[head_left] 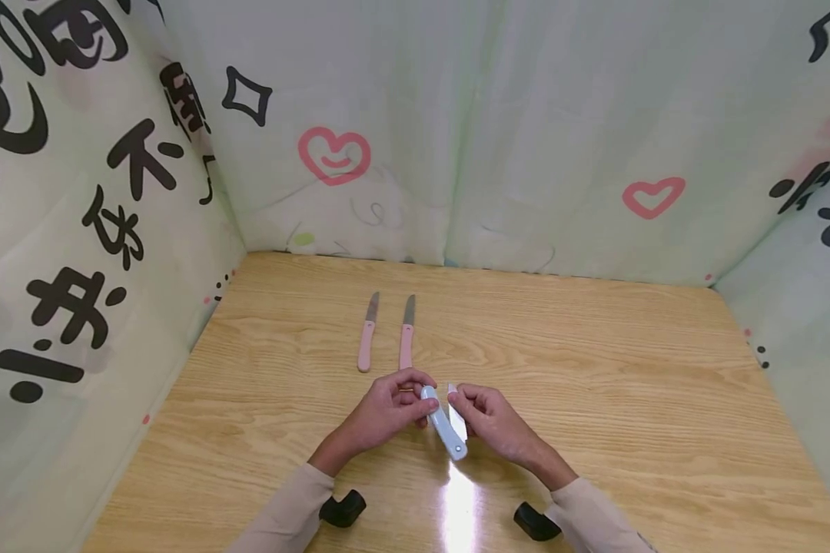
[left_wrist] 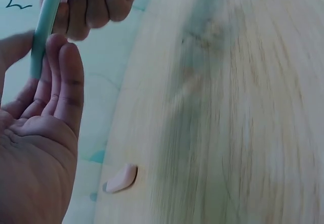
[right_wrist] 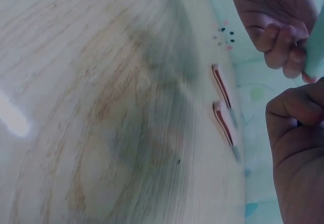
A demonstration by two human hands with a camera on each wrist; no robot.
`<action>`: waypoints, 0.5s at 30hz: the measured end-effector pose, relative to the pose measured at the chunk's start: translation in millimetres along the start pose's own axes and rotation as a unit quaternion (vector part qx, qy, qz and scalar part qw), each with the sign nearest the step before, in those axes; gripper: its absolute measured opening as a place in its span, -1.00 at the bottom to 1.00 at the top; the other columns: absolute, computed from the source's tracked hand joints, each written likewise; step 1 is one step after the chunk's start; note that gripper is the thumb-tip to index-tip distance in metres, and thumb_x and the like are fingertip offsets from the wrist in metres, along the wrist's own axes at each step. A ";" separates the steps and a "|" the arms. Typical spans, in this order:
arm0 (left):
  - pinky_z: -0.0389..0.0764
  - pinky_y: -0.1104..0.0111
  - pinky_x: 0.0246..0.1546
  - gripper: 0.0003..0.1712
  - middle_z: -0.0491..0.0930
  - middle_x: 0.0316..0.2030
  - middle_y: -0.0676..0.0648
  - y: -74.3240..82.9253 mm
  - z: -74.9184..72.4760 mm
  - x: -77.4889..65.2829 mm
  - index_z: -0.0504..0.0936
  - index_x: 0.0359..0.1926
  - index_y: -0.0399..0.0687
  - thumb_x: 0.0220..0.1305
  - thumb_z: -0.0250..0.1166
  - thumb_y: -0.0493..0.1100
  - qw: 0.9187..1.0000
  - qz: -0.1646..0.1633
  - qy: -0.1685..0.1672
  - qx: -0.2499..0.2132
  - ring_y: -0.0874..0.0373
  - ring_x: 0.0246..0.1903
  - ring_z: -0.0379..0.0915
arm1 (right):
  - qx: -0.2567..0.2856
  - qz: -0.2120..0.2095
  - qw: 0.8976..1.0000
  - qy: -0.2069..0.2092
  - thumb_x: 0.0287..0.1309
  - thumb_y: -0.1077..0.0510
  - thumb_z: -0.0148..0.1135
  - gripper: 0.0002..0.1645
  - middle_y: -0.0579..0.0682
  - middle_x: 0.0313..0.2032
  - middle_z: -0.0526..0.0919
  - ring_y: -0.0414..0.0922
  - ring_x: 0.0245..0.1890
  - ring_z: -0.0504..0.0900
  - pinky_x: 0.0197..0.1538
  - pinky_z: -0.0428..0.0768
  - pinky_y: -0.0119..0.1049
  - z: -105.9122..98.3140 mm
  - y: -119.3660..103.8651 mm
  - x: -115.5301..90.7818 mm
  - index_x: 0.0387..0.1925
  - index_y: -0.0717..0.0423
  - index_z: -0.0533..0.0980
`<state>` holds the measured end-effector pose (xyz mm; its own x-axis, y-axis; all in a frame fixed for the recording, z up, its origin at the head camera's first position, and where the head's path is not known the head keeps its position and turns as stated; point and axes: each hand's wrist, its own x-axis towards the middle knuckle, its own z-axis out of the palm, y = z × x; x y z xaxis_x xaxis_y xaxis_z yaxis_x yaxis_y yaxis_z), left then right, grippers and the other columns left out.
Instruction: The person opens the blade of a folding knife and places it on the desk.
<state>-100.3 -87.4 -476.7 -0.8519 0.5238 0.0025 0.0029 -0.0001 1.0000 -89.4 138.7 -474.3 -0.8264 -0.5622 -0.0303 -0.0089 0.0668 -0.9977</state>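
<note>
A folding knife with a light blue handle is held over the table between both hands, its blade swung partly out from the handle. My left hand grips the handle near its free end, thumb on top. My right hand pinches the blade between thumb and fingers. In the left wrist view the handle runs upward from the left fingers toward the right hand. The right wrist view catches only part of the handle at its edge.
Two knives with pink handles lie beyond the hands, blades pointing away: a left one and a right one, whose handle end sits close to the left hand. A printed curtain walls the wooden table at the back and sides.
</note>
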 end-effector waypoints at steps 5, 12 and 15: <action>0.61 0.35 -0.29 -0.70 0.59 -0.29 -0.03 -1.4 -3.4 -5.0 0.57 -0.08 -0.25 0.26 0.47 -0.27 0.997 0.023 -0.001 0.069 0.11 -0.32 0.54 | -0.036 -0.008 0.999 0.028 0.59 0.17 -0.05 -0.53 -0.15 -0.62 0.29 -0.25 -0.62 0.27 -0.54 0.25 -0.46 -3.9 0.1 -3.6 -0.45 0.45 0.27; 0.43 0.49 -0.46 -0.50 0.53 -0.46 0.08 2.6 4.5 -9.9 0.50 -0.26 0.10 0.00 0.63 0.12 0.917 0.163 0.018 0.363 0.28 -0.48 0.41 | -0.072 -0.021 0.996 0.054 0.59 0.18 -0.05 -0.59 -0.14 -0.60 0.33 -0.27 -0.61 0.30 -0.52 0.29 -0.42 -10.7 4.1 -6.0 -0.49 0.22 0.36; 0.34 0.57 -0.53 -0.48 0.51 -0.52 0.09 1.0 8.9 -8.8 0.50 -0.33 0.08 -0.04 0.63 0.20 0.869 0.226 0.068 0.434 0.33 -0.54 0.36 | -0.084 -0.018 0.993 0.076 0.59 0.16 -0.05 -0.59 -0.15 -0.61 0.32 -0.28 -0.62 0.30 -0.53 0.28 -0.42 -15.7 5.0 -6.1 -0.47 0.21 0.38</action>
<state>-88.2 -84.4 -475.7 -0.7148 0.5323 0.4535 0.6973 0.4941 0.5192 -93.2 155.4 -478.2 -0.8991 -0.4368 0.0273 -0.1231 0.1926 -0.9735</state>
